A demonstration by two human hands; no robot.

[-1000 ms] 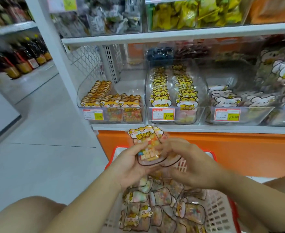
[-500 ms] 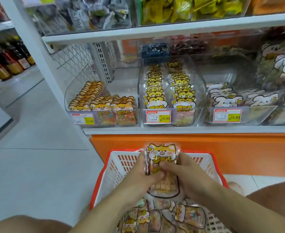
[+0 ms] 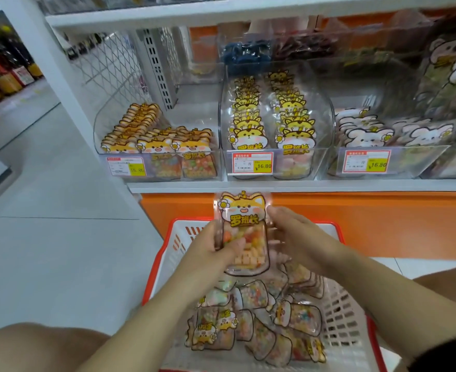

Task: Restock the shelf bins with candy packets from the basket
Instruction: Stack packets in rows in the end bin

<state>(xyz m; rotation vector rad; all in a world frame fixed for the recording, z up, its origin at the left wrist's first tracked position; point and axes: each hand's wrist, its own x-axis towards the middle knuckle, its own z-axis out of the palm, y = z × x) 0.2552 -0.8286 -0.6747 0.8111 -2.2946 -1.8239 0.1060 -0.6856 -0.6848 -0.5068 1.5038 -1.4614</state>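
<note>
Place: retail shop, sweets aisle.
Evidence: white shelf (image 3: 302,185) carrying a row of clear bins (image 3: 325,111), each stocked with ranked cartoon-printed packets (image 3: 248,136). Red-and-yellow price tags (image 3: 252,162) on the bin fronts read 16.80. Red-rimmed shopping basket (image 3: 154,267) of like packets below the shelf. Pale tiled floor (image 3: 60,251). Further shelving at far left holds rows of bottles (image 3: 6,83).

The candy packets (image 3: 244,232) were glossy clear plastic, the basket (image 3: 339,315) matt plastic lattice, the bins (image 3: 275,167) clear, shiny plastic.
</note>
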